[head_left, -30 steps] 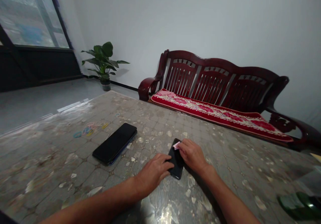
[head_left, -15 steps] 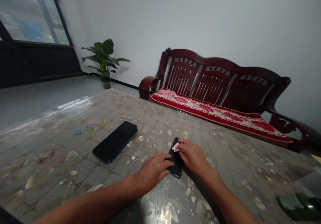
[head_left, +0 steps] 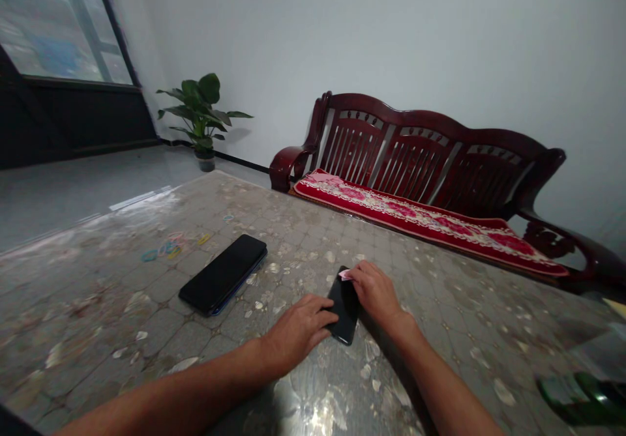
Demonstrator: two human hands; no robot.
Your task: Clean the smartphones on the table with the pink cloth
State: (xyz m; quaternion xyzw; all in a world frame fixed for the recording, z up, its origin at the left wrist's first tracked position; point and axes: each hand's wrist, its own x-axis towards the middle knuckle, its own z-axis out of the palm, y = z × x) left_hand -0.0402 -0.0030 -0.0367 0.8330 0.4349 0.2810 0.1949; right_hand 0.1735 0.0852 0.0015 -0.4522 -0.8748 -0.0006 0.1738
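A black smartphone (head_left: 346, 322) lies flat on the patterned tabletop, screen up. My left hand (head_left: 299, 330) grips its left edge, the fingers reaching onto the screen. A small folded pink piece, cloth or paper (head_left: 345, 275), is pinched in the fingers of my right hand (head_left: 375, 292) and pressed on the phone's far end. The right fingers partly cover both the pink piece and the phone's right edge. To the left lies a stack of larger dark phones (head_left: 223, 273), with a blue edge showing underneath; neither hand touches it.
Several coloured rubber bands (head_left: 171, 247) lie at the left of the table (head_left: 293, 227). A green bottle (head_left: 581, 397) lies at the right edge. Behind are a dark red wooden bench (head_left: 411, 156) with a red floral cover and a potted plant (head_left: 200, 113).
My right hand drew the pink piece slightly nearer, then pushed it up to the phone's far end. My left hand stays on the phone's edge. The view has shifted slightly.
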